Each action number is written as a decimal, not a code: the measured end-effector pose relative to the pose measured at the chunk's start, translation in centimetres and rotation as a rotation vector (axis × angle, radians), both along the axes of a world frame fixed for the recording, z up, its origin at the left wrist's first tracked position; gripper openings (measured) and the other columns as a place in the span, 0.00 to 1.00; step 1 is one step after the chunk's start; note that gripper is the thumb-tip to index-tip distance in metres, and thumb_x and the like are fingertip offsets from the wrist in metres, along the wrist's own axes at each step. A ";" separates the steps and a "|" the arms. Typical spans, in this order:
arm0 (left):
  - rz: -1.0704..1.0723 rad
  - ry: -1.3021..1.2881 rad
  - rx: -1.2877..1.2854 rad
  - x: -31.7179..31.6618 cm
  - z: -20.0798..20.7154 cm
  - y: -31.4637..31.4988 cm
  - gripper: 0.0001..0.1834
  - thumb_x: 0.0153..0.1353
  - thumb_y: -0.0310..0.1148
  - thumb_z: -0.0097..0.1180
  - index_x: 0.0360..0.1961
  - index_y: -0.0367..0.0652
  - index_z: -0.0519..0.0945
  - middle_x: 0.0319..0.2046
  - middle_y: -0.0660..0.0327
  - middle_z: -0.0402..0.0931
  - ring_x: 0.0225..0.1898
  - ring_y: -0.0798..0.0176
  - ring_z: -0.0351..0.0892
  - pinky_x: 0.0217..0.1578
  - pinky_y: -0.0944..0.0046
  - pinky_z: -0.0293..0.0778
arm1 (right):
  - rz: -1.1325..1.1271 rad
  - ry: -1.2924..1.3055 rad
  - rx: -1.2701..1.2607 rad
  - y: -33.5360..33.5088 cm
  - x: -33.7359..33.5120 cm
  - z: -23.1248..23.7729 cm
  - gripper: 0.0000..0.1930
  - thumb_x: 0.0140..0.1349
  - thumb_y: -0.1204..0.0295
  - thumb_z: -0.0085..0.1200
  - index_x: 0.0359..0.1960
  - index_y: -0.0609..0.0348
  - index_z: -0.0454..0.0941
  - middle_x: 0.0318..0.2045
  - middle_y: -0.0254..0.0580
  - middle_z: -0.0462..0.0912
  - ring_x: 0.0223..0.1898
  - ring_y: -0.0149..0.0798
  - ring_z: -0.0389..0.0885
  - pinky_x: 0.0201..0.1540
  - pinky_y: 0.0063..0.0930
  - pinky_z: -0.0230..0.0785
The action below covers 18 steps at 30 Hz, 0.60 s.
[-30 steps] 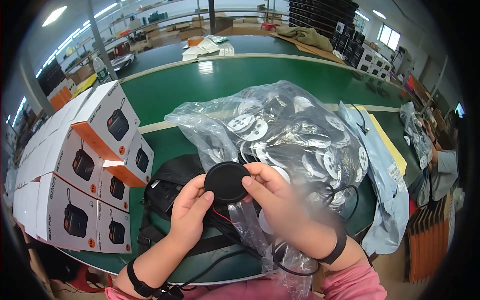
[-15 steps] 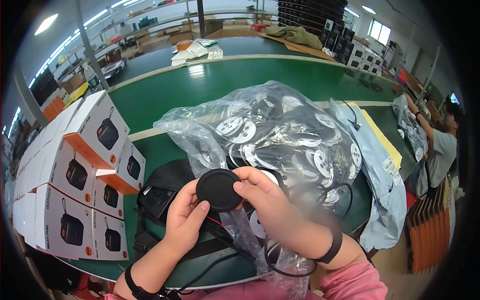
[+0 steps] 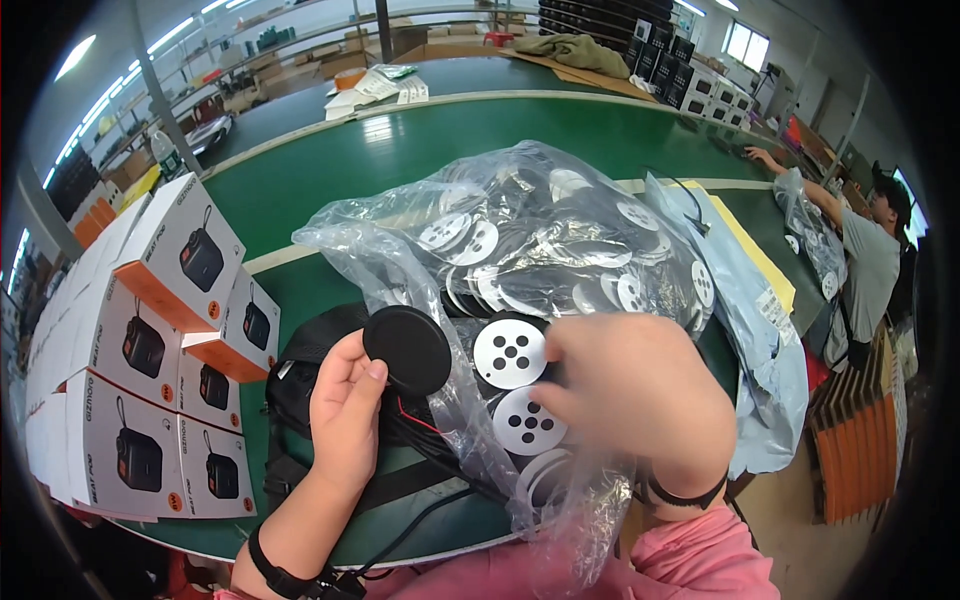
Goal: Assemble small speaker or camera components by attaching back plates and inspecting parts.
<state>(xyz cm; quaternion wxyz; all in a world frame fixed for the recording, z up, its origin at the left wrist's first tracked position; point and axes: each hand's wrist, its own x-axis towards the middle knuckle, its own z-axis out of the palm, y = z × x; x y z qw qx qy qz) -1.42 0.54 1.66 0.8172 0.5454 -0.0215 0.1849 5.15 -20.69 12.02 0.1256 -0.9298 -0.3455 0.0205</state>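
My left hand (image 3: 347,405) pinches a black round disc (image 3: 408,350) with a raised rim between thumb and fingers, left of the bag's opening. Blurred by motion, my right hand (image 3: 625,385) is over the mouth of a clear plastic bag (image 3: 385,245), its fingertips beside two white discs with black holes. One white disc (image 3: 509,353) lies above the other white disc (image 3: 528,420). Whether the right fingers hold anything is not visible. Many more black and white discs fill the bag.
Stacked white and orange product boxes (image 3: 140,430) stand at left. A black mesh bag (image 3: 310,350) lies beside them. Right of the discs is a grey-blue plastic mailer (image 3: 765,390). The green bench (image 3: 470,125) runs behind; a co-worker (image 3: 870,240) sits at far right.
My right hand has let go of the black disc and moved right to the white discs. The left hand has shifted slightly left, still holding the black disc.
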 end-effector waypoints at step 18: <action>0.042 0.001 -0.036 0.3 -0.3 0.1 0.13 0.61 0.32 0.42 0.44 0.36 0.68 0.36 0.60 0.72 0.39 0.67 0.71 0.45 0.67 0.64 | 0.181 -0.327 0.203 1.5 -0.5 0.9 0.18 0.46 0.65 0.57 0.41 0.56 0.73 0.31 0.43 0.77 0.30 0.46 0.76 0.31 0.35 0.68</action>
